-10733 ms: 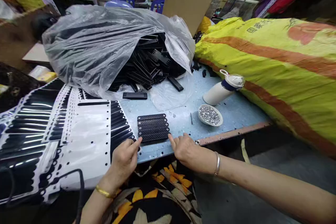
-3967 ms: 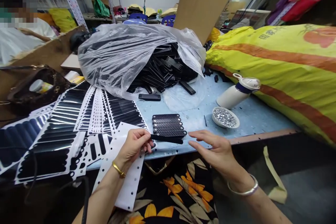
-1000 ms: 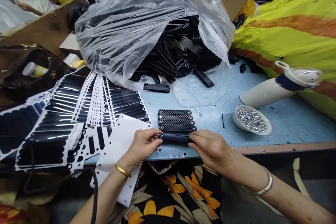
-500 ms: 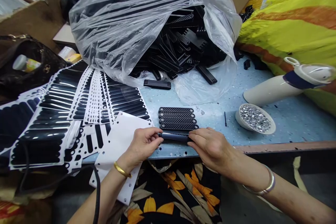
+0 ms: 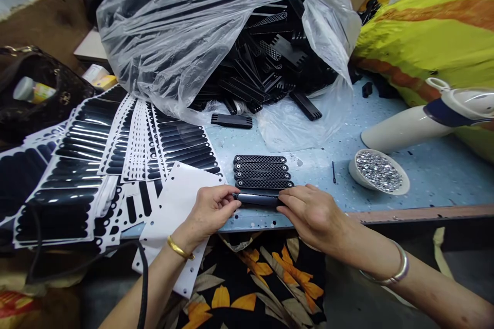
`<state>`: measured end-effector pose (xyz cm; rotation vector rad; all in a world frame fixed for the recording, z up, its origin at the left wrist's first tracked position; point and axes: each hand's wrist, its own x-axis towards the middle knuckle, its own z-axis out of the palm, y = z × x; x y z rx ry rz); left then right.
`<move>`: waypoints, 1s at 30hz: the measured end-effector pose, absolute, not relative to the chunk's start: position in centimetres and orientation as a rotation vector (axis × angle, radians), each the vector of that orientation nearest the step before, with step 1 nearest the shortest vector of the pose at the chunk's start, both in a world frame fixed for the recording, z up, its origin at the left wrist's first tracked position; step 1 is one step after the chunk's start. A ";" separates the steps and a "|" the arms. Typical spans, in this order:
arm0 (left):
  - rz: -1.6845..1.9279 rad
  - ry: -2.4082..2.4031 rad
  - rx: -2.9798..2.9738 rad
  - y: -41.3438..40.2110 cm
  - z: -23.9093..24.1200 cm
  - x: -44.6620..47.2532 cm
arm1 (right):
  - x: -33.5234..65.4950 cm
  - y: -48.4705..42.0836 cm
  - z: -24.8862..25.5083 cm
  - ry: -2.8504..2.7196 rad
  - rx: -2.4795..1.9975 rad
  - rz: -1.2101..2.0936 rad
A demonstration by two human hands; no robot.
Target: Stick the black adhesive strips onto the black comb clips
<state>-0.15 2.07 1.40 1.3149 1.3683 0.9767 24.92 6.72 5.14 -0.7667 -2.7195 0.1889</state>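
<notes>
A person sits at a pale blue speckled worktop, seen from over their own arms. Both hands meet at its near edge. The left hand, with a gold bangle at the wrist, pinches the left end of a dark smooth plastic bar between thumb and curled fingers. The right hand, with a silver bangle, closes over the right end in the same way. The bar lies flat on the worktop, touching the nearest piece in a row of four black mesh-faced plastic pieces laid side by side.

Just left of the hands lies a white punched backing sheet, with glossy sheets of black oblong stickers fanned out beyond it. Behind, a clear plastic bag of black comb-like parts spills open. To the right stand a small white bowl of silver studs and a white bottle lying on its side.

The work in hand appears to be smoothing a dark covering down onto this piece. Done well, it seems to call for keeping both ends square with the row, pressing evenly from the middle outward so that no edge lifts, and not nudging the four pieces beside it.
</notes>
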 end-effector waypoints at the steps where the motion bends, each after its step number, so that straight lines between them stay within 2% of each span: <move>1: 0.977 1.366 1.318 2.1 1.4 -0.2 | 25.0 6.7 5.1 -2.715 -0.771 0.191; 30: 0.957 1.387 1.351 2.1 2.0 -0.2 | 24.1 6.7 6.1 -2.771 -0.777 0.182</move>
